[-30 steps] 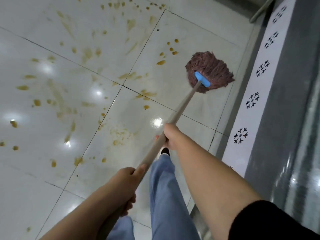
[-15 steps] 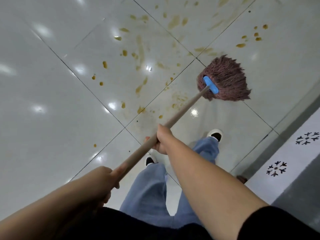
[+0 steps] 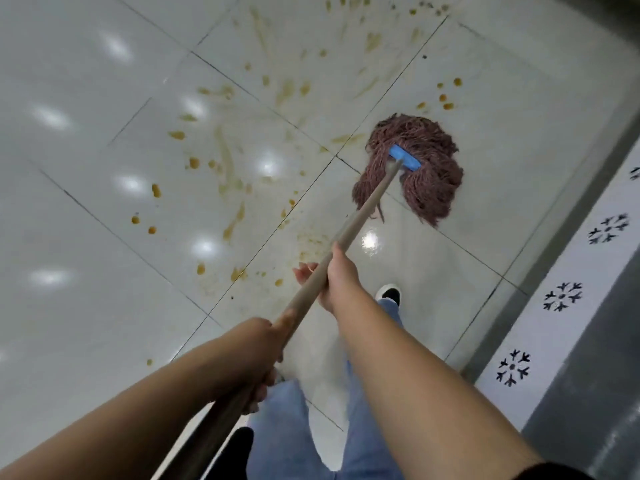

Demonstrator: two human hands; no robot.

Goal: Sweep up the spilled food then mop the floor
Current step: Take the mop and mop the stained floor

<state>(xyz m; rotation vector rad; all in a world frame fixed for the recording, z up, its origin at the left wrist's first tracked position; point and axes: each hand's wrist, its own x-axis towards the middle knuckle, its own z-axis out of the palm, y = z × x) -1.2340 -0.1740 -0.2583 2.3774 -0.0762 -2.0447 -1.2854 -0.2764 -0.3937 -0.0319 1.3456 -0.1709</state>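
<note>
Two hands, one smear risk

We grip the mop handle [image 3: 349, 230] with both the left hand [image 3: 249, 355] and right hand [image 3: 332, 278]; the mop head [image 3: 429, 188] rests beside the brown spills [image 3: 228, 157]. Dragging through them could spread streaks across the floor [image 3: 86, 306].

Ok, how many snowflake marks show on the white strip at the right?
4, all on the white strip: the nearest mark, the second mark, the third mark, and a fourth mark cut by the frame edge. More may lie out of view.
</note>
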